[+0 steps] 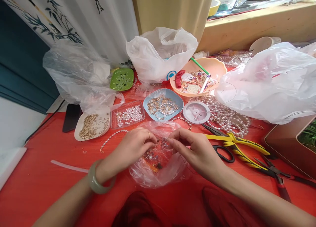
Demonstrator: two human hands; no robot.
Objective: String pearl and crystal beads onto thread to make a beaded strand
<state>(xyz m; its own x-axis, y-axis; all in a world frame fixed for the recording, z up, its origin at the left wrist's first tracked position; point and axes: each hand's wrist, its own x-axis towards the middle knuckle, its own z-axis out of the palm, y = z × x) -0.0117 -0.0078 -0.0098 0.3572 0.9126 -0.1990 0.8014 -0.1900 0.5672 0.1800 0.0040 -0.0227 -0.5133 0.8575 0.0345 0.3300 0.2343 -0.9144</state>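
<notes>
A clear plastic bag (pixel 170 174) lies on the red tabletop, holding loose coloured beads (pixel 153 157). Over its left side is my left hand (pixel 138 143), fingers curled and fingertips drawn together; whatever they hold is too small to make out. Facing it, my right hand (pixel 195 146) pinches something tiny between thumb and forefinger. A thin dark line, like thread or wire, runs below that hand. Left of the bag lies a short pearl strand (pixel 112 138). Behind it stand a clear tray of white pearls (pixel 129 115) and a blue dish (pixel 148 110) with pearl and gold chains.
A dish of gold beads (pixel 89 126) and a dark phone (pixel 71 117) are at left. Pliers with yellow handles (pixel 237 146), black scissors (pixel 225 154) and red-handled pliers (pixel 281 184) lie right. Behind stand a spool (pixel 196 112), a peach bowl (pixel 219 69) and white bags (pixel 274 85).
</notes>
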